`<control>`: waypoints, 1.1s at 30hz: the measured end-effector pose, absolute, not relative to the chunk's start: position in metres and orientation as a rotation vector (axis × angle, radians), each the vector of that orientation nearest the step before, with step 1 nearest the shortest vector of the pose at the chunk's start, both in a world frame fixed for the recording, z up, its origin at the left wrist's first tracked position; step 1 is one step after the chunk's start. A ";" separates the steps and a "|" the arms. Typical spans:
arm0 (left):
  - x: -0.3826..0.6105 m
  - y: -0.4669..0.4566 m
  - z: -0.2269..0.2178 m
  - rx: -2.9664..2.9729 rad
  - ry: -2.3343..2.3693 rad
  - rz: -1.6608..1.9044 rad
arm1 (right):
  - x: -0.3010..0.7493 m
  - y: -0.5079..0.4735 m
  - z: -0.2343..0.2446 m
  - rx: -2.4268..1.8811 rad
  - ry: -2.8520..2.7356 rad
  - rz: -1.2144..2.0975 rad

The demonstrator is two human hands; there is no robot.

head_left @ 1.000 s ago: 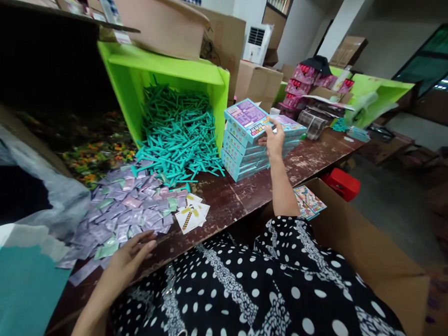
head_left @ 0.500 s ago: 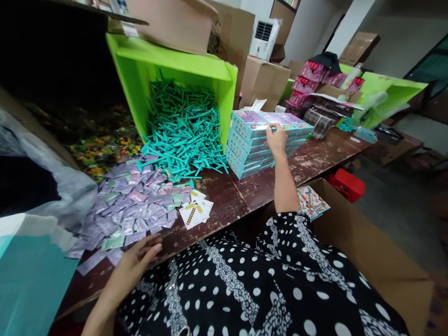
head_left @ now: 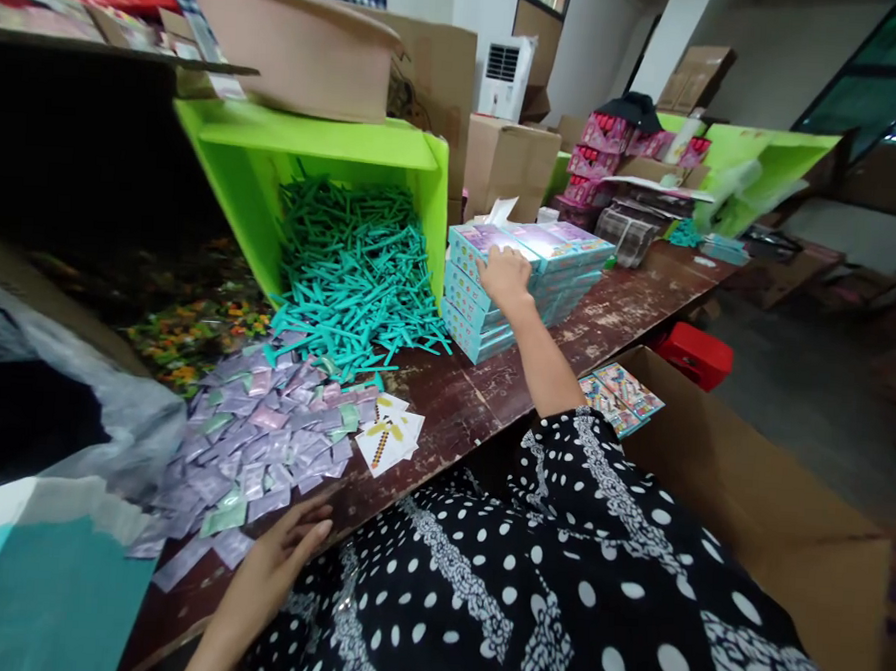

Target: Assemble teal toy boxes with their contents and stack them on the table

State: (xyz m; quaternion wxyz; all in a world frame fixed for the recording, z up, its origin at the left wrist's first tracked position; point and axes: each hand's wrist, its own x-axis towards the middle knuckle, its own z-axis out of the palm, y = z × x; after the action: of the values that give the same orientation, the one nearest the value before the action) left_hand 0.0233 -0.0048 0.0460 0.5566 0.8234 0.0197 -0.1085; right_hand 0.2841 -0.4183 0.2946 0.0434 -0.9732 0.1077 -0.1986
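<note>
My right hand (head_left: 505,276) is at the near end of a stack of light-blue and purple printed boxes (head_left: 475,322). Its fingers bend over the edge of the top box (head_left: 483,239), and part of that box is hidden behind them. Low on the left, my left hand (head_left: 292,545) rests at the table edge with loosely stretched fingers and nothing in it. Beyond it spreads a pile of small purple, pink and green sachets (head_left: 262,436). White cards with a pickaxe picture (head_left: 389,435) lie to the right of the sachets.
A lime-green bin (head_left: 441,190) on its side spills turquoise plastic sticks (head_left: 361,281) onto the brown table (head_left: 467,402). A beige tub (head_left: 298,52) sits on top. Below right stands an open carton (head_left: 741,481) with printed packs (head_left: 621,397); a red stool-like object (head_left: 693,355) is behind.
My right hand has moved left and nearer, from the middle of the box stack to its near end. The left hand stays at the table edge. The view has shifted slightly.
</note>
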 end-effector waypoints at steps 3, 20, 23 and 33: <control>0.020 -0.003 0.049 1.995 0.041 -0.233 | 0.283 -0.425 0.297 -2.964 0.369 -0.619; -0.027 0.087 0.191 2.903 1.145 0.237 | 0.187 -0.344 0.219 -2.306 -0.894 -0.861; -0.021 0.083 0.181 2.904 1.107 0.265 | 0.183 -0.323 0.199 -2.328 -0.969 -0.720; -0.075 0.098 0.249 2.505 1.135 1.476 | 0.164 -0.262 0.171 -1.994 -1.325 -0.447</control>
State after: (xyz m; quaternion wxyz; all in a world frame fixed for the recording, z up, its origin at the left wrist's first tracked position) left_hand -0.0749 0.0977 0.2495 0.0102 0.8025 0.3637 0.4729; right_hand 0.1644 -0.2621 0.1708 0.3458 -0.7681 -0.5106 -0.1724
